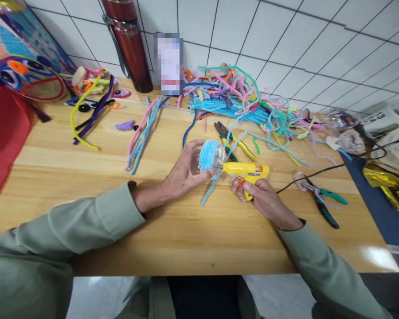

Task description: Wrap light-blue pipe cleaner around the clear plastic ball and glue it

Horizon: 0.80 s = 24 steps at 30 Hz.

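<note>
A clear plastic bottle piece (207, 157), banded with light-blue pipe cleaner, lies on its side in the grasp of my left hand (183, 173). My right hand (262, 195) is closed round a yellow hot glue gun (244, 169), with fingers at its orange trigger. The gun's nozzle meets or nearly meets the blue band near my left thumb. From the bottle piece a loose light-blue pipe cleaner end (209, 192) hangs toward me. Just behind the gun lie yellow-handled pliers (242, 148).
Tangled pipe cleaners (232, 99) line the wall. A red thermos (128, 44) and a blurred-out upright panel (168, 64) stand at the back. Green-handled pliers (326, 204) lie right, below the gun's black cord (322, 170). A blue-and-pink pipe cleaner bundle (142, 135) is left.
</note>
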Available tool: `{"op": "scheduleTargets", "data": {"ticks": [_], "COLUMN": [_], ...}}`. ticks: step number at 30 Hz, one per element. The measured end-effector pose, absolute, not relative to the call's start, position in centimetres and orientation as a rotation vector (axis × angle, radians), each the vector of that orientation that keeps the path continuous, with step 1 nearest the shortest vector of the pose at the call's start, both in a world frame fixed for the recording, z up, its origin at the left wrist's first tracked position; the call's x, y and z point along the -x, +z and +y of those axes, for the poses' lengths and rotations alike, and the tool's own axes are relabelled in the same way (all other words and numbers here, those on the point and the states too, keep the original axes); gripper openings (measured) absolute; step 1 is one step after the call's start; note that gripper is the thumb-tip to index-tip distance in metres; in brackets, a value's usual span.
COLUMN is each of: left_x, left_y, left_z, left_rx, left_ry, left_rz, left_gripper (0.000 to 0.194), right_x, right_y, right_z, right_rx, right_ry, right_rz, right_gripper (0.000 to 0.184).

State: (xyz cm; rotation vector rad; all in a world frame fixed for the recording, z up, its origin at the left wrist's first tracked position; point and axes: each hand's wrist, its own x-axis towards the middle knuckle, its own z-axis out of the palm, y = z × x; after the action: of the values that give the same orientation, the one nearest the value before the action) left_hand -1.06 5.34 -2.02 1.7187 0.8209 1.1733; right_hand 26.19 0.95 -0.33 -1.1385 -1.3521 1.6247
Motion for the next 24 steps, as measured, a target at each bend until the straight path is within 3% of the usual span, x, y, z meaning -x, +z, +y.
{"op": "scheduleTargets", "data": {"ticks": [18, 21, 24], "left_x": [1.2, 1.3, 1.3], "left_y": [-2.4, -2.4, -2.6], "left_z": [5.5, 5.5, 5.5], "left_rx": [-1.736, -1.724, -1.700], "left_ry": [1.169, 1.163, 1.167], "left_rz": [0.827, 0.832, 0.845], "left_gripper": [0.065, 0.066, 0.068], "right_x": [-26.1, -27.8, -31.3], "right_y": [0.7, 1.7, 2.5], "right_z": [0.8, 1.0, 1.5], "right_rx": [1.110, 1.126, 1.275], "right_ry": [1.656, 1.498, 1.102], "right_rz": [-1.289, -1.320, -1.436], "right_gripper": [0.046, 0.044, 0.040]}}
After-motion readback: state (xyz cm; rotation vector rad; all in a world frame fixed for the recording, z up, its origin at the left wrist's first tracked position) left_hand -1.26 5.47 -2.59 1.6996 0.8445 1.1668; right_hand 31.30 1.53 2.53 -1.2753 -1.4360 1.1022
